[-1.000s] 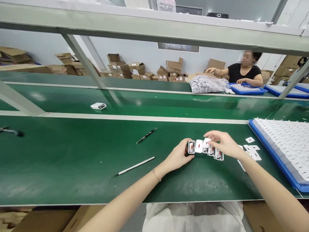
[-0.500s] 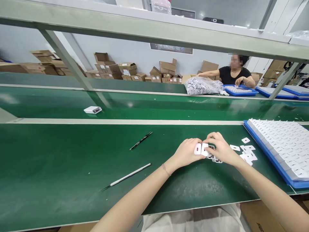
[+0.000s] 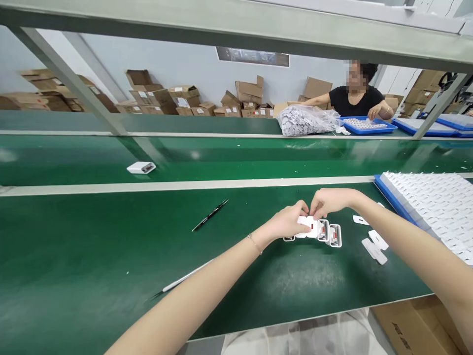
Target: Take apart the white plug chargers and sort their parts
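Observation:
A row of small white plastic housings stands on the green bench in front of me. Two at the right, an open housing (image 3: 335,235) and its neighbour (image 3: 323,230), show metal and red parts inside. My left hand (image 3: 288,222) is closed round the left part of the row, its thumb lying across the front. On the covered housing (image 3: 313,228) with a red slot, my right hand (image 3: 327,202) presses bent fingertips at the upper edge. Loose white cover plates (image 3: 377,240) lie to the right, partly hidden behind my right forearm.
At right is a blue tray (image 3: 393,199) holding a white panel of many pieces. Black tweezers (image 3: 210,215) and a white pen-like tool (image 3: 185,277) lie left. A single housing (image 3: 141,167) sits beyond the strip. Across the bench, a person works by a bag (image 3: 306,120).
My right hand has moved from the front of the row to its upper edge. The covered housing beside my left thumb now shows a red slot. The view has tilted down.

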